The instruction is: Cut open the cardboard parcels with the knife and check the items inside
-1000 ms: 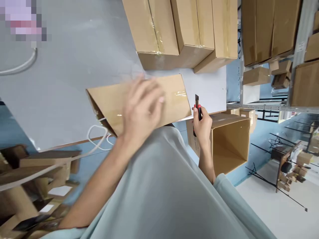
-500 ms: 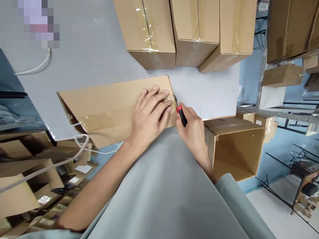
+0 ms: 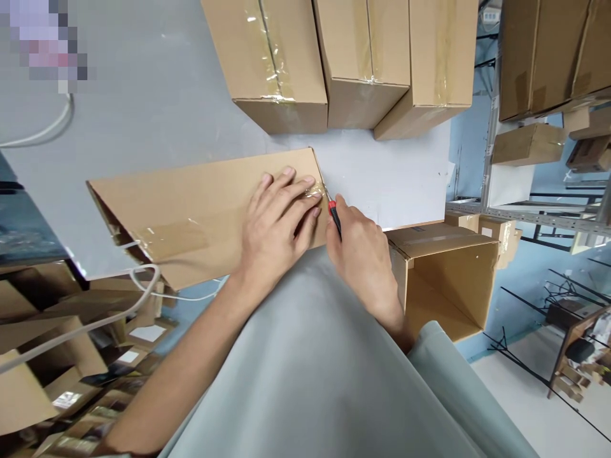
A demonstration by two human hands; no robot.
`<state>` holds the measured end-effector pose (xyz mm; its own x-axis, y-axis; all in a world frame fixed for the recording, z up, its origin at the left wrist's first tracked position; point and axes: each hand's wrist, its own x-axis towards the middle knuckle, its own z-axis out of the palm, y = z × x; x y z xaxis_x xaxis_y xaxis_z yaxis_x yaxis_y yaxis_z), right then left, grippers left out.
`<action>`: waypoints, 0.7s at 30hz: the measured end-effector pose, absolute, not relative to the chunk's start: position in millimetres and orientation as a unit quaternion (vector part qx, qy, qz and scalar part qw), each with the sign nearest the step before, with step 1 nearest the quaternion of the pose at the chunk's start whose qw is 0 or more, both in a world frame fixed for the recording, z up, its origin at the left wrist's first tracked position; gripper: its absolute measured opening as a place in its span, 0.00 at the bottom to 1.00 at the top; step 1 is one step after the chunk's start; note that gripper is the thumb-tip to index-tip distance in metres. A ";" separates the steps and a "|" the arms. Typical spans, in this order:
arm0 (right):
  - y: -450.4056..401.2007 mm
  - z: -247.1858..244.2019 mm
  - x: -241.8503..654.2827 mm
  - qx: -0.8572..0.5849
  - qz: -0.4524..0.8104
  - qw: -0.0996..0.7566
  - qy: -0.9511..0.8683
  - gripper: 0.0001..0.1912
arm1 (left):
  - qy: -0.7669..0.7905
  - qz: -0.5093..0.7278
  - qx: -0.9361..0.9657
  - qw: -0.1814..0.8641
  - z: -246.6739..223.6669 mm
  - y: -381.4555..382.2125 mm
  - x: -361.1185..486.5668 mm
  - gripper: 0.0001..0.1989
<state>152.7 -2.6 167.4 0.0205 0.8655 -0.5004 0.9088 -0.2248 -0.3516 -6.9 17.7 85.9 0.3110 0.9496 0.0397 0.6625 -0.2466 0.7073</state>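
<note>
A long cardboard box [image 3: 205, 191] lies on the pale table [image 3: 186, 102], close to my body, with clear tape at both ends. My left hand [image 3: 277, 219] rests spread on its top, near the right end, fingertips by the shiny tape. Wrapped in the fingers of my right hand [image 3: 360, 248] is a red and black utility knife [image 3: 335, 215]. Its blade meets the right edge of the box. How deep the blade sits cannot be seen.
Three taped cardboard boxes [image 3: 367, 63] stand along the far side of the table. An open box [image 3: 439, 280] is at my right, below table height. Several loose cartons [image 3: 52, 356] lie lower left beside a white cable [image 3: 109, 315]. Shelving [image 3: 534, 213] holds more boxes at right.
The view has shifted slightly, so most things appear further left. My right hand has turned the knife, and its handle now shows less. My left hand stays on the box.
</note>
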 end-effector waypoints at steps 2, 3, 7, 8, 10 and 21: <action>2.1 170.0 148.9 0.720 -0.327 0.053 0.610 0.24 | 0.533 0.232 0.751 0.314 84.1 16.4 -8.3 0.17; 5.5 171.3 146.8 0.723 -0.329 0.063 0.604 0.24 | 0.530 0.232 0.751 0.318 82.9 15.6 -8.9 0.18; 19.7 178.5 138.5 0.726 -0.329 0.095 0.596 0.21 | 0.518 0.258 0.758 0.302 75.6 14.0 -10.5 0.17; 20.8 181.4 136.9 0.726 -0.330 0.104 0.595 0.21 | 0.514 0.265 0.761 0.294 73.3 14.2 -10.7 0.17; 17.4 188.5 134.4 0.727 -0.337 0.128 0.585 0.21 | 0.507 0.276 0.767 0.281 68.7 14.6 -10.9 0.15; -4.5 176.7 131.4 0.735 -0.343 0.068 0.581 0.25 | 0.496 0.292 0.766 0.286 59.0 8.9 -11.3 0.16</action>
